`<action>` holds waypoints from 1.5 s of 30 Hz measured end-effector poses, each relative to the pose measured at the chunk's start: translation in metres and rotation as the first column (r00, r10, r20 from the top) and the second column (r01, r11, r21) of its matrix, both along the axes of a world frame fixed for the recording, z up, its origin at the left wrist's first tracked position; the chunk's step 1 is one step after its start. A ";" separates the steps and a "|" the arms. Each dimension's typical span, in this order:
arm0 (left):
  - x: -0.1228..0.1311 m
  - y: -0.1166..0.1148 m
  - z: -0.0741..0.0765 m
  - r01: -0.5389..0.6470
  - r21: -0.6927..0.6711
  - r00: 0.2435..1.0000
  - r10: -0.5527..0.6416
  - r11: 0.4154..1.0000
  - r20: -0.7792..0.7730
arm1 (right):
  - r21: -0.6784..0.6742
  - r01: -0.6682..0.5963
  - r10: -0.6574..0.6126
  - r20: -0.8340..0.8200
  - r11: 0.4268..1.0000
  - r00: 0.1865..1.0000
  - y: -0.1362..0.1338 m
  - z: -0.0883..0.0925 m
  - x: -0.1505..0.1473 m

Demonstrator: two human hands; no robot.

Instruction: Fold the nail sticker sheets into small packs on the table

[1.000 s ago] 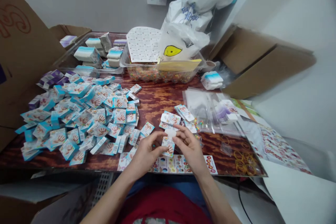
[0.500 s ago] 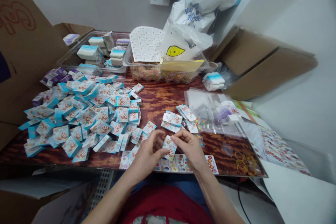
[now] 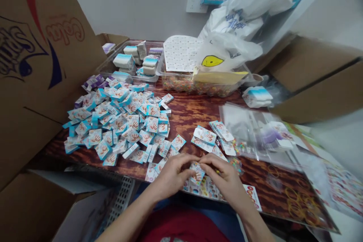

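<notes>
Both hands meet at a small white and light-blue box with a hand print on it, near the table's front edge. My left hand grips its left side, thumb across the front. At its upper right, my right hand pinches the top edge. Beneath the hands lies a printed strip of colourful pictures. Just beyond them, several similar flat boxes lie beside small clear bags of coloured beads. A large heap of closed boxes spreads to the left.
Behind stand a clear tub of coloured beads and a tray of stacked packets. Clear plastic sleeves and yellow rubber bands lie at right. Cardboard boxes flank the table, one at left, one at right.
The view has turned, so the table's contents appear shifted to the right. Both hands still hold the small box, with the right hand's fingers now closer over its top edge.
</notes>
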State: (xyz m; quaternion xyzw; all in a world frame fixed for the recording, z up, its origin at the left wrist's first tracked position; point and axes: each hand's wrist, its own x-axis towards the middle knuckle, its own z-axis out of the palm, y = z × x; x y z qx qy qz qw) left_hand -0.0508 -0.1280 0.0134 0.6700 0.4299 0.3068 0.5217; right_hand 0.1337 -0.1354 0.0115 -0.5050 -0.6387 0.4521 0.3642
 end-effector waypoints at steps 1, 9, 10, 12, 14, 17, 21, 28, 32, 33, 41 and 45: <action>-0.003 0.000 0.001 -0.009 0.018 1.000 0.010 1.000 -0.019 | -0.041 0.024 -0.025 -0.029 0.999 0.999 -0.001 -0.004 0.000; -0.083 0.036 0.019 -0.403 0.571 0.742 0.621 0.715 -0.254 | -0.240 0.304 -0.334 -0.097 0.922 0.938 -0.010 -0.025 0.011; -0.089 0.041 0.019 -0.394 0.661 0.665 0.695 0.639 -0.275 | -0.209 0.292 -0.312 -0.066 0.933 0.948 -0.012 -0.024 0.013; -0.092 0.047 0.017 -0.342 0.766 0.585 0.761 0.544 -0.280 | -0.094 0.263 -0.258 0.066 0.960 0.964 -0.016 -0.024 0.018; -0.087 0.046 0.010 -0.293 0.798 0.599 0.751 0.527 -0.276 | 0.050 0.191 -0.198 0.284 0.980 0.938 -0.023 -0.024 0.022; -0.076 0.037 -0.006 -0.266 0.789 0.670 0.695 0.554 -0.261 | 0.165 0.034 -0.124 0.569 0.986 0.813 -0.037 -0.028 0.026; -0.075 0.032 -0.024 -0.231 0.807 0.732 0.643 0.543 -0.223 | 0.167 -0.050 -0.081 0.691 0.985 0.718 -0.042 -0.030 0.028; -0.083 0.033 -0.021 -0.183 0.829 0.761 0.610 0.529 -0.222 | -0.061 -0.184 0.186 0.571 0.981 0.800 -0.007 -0.023 0.041; -0.074 0.021 -0.013 -0.207 0.819 0.770 0.605 0.535 -0.201 | -0.055 -0.225 0.220 0.532 0.973 0.818 0.003 -0.019 0.047; -0.069 0.016 -0.011 -0.212 0.810 0.783 0.591 0.547 -0.194 | -0.041 -0.225 0.214 0.510 0.974 0.833 0.003 -0.017 0.048; -0.044 -0.023 -0.041 0.096 0.752 0.869 0.314 0.653 -0.383 | -0.148 -0.153 0.190 0.277 0.977 0.942 -0.001 0.017 0.061; -0.049 -0.018 -0.055 0.075 0.750 0.829 0.377 0.658 -0.414 | -0.225 -0.071 0.101 0.124 0.972 0.987 -0.005 0.035 0.083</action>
